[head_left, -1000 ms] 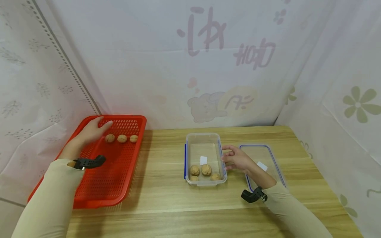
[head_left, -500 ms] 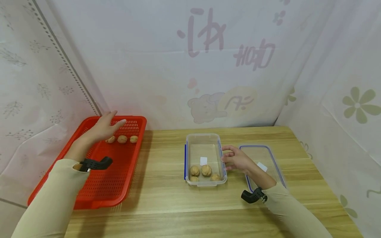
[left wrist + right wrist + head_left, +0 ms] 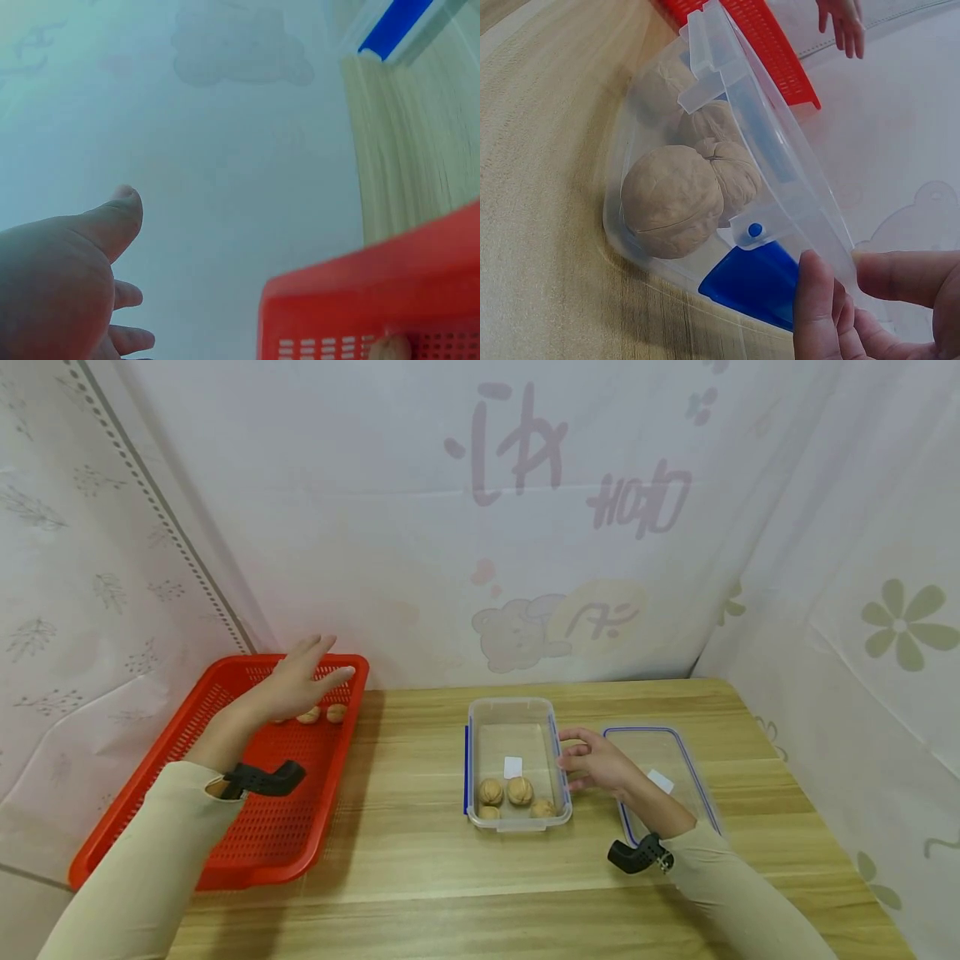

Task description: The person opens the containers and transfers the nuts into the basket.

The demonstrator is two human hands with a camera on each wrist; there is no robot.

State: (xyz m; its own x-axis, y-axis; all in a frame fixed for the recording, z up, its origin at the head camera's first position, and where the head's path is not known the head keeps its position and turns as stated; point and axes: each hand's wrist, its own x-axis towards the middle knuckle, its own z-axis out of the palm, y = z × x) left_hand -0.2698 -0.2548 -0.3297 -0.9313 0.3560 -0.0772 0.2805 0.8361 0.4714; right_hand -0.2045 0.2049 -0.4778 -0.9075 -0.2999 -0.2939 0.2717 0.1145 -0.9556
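My left hand [image 3: 291, 687] hovers over the far end of the red plastic basket [image 3: 262, 831], holding nothing. Its thumb and fingers are spread in the left wrist view [image 3: 60, 281]. Beneath it, walnuts [image 3: 337, 713] lie in a row along the basket's far end, partly hidden by the hand. My right hand [image 3: 597, 763] pinches the right wall of a clear plastic storage box [image 3: 512, 737]. The right wrist view shows thumb and fingers on either side of the rim, beside a blue latch [image 3: 754, 283]. Several walnuts [image 3: 671, 201] sit at the box's near end.
A clear lid with a blue seal [image 3: 651, 745] lies on the wooden table [image 3: 420, 852] to the right, partly under the right forearm. Behind the table hangs a printed white curtain [image 3: 360, 552], which also runs along both sides. A small white label [image 3: 513, 767] shows in the box.
My left hand has moved rightward above the basket's far end, covering the leftmost walnuts. The right hand and the storage box have stayed in place.
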